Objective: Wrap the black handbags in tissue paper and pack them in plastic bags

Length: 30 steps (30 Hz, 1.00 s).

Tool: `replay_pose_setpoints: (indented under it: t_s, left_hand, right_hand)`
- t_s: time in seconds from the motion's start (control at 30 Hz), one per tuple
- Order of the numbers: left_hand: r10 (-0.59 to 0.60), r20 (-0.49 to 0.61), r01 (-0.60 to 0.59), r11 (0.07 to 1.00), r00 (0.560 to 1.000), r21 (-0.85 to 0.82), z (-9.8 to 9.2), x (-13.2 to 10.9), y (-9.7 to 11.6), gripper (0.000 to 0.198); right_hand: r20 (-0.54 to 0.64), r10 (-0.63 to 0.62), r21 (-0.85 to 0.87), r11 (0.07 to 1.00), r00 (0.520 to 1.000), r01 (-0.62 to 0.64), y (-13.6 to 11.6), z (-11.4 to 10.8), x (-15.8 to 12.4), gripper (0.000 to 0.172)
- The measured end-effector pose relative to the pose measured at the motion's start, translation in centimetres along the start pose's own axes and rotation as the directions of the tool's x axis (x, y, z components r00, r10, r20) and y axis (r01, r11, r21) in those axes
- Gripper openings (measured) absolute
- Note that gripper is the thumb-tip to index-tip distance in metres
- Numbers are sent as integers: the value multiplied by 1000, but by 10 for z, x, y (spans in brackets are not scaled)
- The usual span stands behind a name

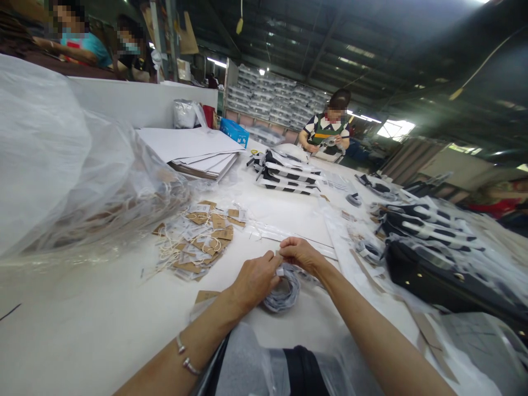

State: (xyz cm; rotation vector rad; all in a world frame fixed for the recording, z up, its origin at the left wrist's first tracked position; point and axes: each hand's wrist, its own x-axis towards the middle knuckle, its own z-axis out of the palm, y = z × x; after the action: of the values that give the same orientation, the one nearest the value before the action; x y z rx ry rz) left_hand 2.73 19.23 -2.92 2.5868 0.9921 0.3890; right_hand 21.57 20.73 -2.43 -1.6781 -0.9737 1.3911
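My left hand (256,279) and my right hand (300,254) meet over the white table (103,324), both with fingers pinched on a coiled grey strap (284,291) with a small white piece at its top. The coil hangs down between the hands onto the table. A bracelet sits on my left wrist. A pile of brown paper tags with white strings (198,239) lies to the left of my hands. A black item in clear plastic (289,368) lies at the near edge under my forearms.
A big clear plastic bag (61,176) fills the left side. White sheets (193,148) are stacked behind. Black bags with white trim (424,225) lie on the right, more at the far end (289,176). One person (328,129) works across the table, two others at top left.
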Motion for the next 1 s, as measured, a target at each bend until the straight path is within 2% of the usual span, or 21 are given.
replay_pose_setpoints:
  t_s: [0.23, 0.37, 0.47, 0.57, 0.73, 0.87, 0.93, 1.0]
  left_hand:
    - [7, -17, -7, 999, 1000, -35, 5, 1, -2, 33]
    - [-16, -17, 15, 998, 1000, -58, 11, 2, -4, 33]
    - [-12, -16, 11, 998, 1000, -62, 13, 1, -4, 41]
    - [3, -23, -5, 997, 1000, -72, 12, 0, -4, 51]
    - [54, -98, -62, 994, 994, -85, 8, 1, -5, 27]
    - [81, -132, -108, 972, 988, -207, 9, 3, -5, 18]
    - [39, -145, -75, 964, 989, -254, 12, 4, -7, 7]
    - [-36, -153, -10, 957, 987, -290, 14, 5, -9, 11]
  right_hand:
    - [-69, -56, -52, 997, 996, 53, 0, 18, 3, 22]
    - [9, 12, -116, 993, 1000, -11, -7, 17, -6, 24]
    - [84, 77, -200, 978, 994, -59, -10, 12, -12, 16]
    - [69, 71, -262, 964, 995, -51, -8, 12, -11, 9]
    - [-17, -41, -274, 961, 999, 34, 1, 20, -3, 4]
    - [-69, -109, -258, 962, 992, 88, 6, 24, -2, 10]
    - [-95, -136, -245, 963, 986, 109, 8, 25, -3, 14]
    - [-117, -161, -227, 965, 980, 131, 11, 25, -5, 19]
